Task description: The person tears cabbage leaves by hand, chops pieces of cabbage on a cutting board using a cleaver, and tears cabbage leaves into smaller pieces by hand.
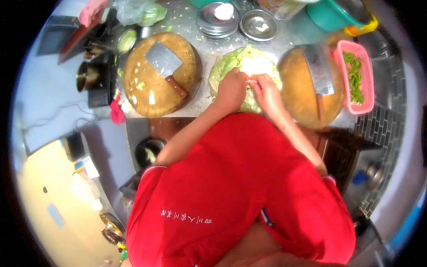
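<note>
My left hand (232,89) and my right hand (267,92) meet over a heap of pale green cabbage leaves (255,60) on the counter. Both are closed, fingertips pinched together around a small pale piece that looks like cabbage. The fingers partly hide it. Left of the heap, a cleaver (163,60) with a wooden handle lies on a round wooden chopping board (138,84). On the right, a second cleaver (318,71) rests on another round board (296,93).
A pink basket (368,75) holds sliced green peppers (353,78) at the right. Stacked metal plates (207,24), one bearing a white item, stand behind the cabbage. A teal basin (320,18) is at the back right. Another person's hand (91,12) shows at top left.
</note>
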Available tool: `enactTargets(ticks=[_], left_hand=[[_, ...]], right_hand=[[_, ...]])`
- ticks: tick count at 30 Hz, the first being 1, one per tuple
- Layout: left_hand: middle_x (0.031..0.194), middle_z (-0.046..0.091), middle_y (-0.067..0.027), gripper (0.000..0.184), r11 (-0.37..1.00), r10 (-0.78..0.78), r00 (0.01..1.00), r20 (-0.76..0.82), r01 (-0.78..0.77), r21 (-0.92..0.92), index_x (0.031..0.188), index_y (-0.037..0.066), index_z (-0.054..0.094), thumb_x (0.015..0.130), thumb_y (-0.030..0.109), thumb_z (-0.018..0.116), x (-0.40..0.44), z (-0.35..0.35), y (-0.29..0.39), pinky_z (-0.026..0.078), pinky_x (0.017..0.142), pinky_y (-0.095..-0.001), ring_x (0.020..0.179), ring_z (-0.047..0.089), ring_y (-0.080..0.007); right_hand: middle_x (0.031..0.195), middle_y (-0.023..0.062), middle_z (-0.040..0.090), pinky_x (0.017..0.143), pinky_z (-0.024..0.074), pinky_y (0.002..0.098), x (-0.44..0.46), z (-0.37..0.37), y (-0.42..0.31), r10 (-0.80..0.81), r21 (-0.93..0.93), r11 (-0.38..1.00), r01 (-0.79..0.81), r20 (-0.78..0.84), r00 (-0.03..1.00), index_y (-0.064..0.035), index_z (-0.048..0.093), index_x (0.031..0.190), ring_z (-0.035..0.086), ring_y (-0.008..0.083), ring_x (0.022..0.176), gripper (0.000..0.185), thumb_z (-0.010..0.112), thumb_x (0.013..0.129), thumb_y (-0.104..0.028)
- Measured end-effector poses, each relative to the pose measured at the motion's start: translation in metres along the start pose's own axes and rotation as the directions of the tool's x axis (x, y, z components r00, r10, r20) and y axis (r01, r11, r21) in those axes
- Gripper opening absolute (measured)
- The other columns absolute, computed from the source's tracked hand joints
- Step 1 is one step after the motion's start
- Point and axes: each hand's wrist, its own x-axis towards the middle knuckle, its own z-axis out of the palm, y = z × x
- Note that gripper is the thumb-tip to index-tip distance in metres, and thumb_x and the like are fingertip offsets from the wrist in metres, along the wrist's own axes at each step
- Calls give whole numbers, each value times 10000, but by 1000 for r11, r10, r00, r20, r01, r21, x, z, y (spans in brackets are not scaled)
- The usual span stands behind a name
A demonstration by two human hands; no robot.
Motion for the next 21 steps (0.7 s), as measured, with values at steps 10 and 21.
enactTargets(ticks=[10,21], left_hand=[[895,628,-147,160,987,82,893,442,-11,-160,978,35,690,874,155,698,15,-14,-30,514,772,-449,874,636,-353],[880,634,-155,185,971,209,973,-100,-195,139,934,43,643,793,122,732,-9,14,-8,513,759,-481,870,620,-379]], right_hand=[[896,136,652,736,544,414,-14,2,8,-81,51,996,80,32,996,-46,746,961,663,339,838,87,725,880,-25],[907,153,652,758,543,424,-10,1,11,-67,61,996,65,40,997,-26,736,980,662,364,861,100,713,883,-21]])
